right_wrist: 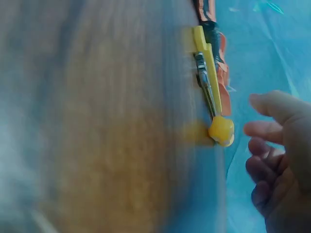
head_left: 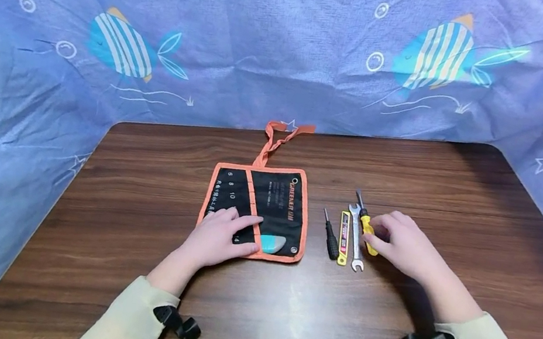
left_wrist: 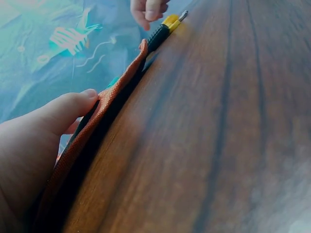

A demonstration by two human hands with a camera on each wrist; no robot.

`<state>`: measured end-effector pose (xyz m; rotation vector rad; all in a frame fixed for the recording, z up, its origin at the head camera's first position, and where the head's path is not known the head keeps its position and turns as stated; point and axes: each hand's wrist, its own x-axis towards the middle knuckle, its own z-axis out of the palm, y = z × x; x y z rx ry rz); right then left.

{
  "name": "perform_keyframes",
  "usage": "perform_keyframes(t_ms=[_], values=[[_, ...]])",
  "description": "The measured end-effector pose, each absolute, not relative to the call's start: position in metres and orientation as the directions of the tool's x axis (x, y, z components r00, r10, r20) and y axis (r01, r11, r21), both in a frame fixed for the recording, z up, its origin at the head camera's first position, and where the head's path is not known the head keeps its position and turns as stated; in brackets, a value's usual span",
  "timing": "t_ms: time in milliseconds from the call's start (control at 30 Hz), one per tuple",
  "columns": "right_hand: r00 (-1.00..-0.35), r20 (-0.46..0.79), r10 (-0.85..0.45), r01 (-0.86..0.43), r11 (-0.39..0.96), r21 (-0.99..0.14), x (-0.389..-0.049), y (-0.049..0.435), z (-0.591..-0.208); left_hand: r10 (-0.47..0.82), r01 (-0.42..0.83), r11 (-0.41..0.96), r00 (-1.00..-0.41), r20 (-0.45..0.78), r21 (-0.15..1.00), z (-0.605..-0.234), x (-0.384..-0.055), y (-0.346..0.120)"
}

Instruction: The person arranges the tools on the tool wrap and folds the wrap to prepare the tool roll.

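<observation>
A black tool pouch point(head_left: 274, 185) with orange edging lies spread on the table. My left hand point(head_left: 218, 235) rests on it, thumb and forefinger at the orange pocket strip; in the left wrist view the thumb point(left_wrist: 73, 109) touches the pouch's edge. A teal and grey rounded tool end point(head_left: 272, 244) shows in a pocket, the rest hidden. Beside the pouch lie a black-handled screwdriver point(head_left: 330, 241), a flat yellow tool point(head_left: 343, 237) and an open-ended wrench point(head_left: 355, 236). My right hand point(head_left: 401, 243) is at a yellow-handled screwdriver point(head_left: 371, 244); the right wrist view shows its fingers apart from the handle.
Orange ties point(head_left: 267, 145) run from the pouch toward the back of the dark wooden table point(head_left: 143, 173). A blue cloth point(head_left: 282, 35) with fish prints hangs behind the table and around its sides.
</observation>
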<state>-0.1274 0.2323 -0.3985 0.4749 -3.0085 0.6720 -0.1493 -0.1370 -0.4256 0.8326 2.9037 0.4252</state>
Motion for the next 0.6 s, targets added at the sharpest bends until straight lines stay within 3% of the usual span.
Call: perform_keyframes(t_ms=[367,600], values=[[-0.979,0.022,-0.202,-0.185,0.84,-0.51,-0.124,0.244,-0.419,0.539,0.513,0.818,-0.841,-0.036,0.261,-0.43,-0.15,-0.136],[-0.99,0.027,-0.135,-0.131,0.854,-0.503,-0.122,0.247,-0.419,0.537,0.511,0.82,-0.843,-0.034,0.257,-0.427,-0.149,-0.136]])
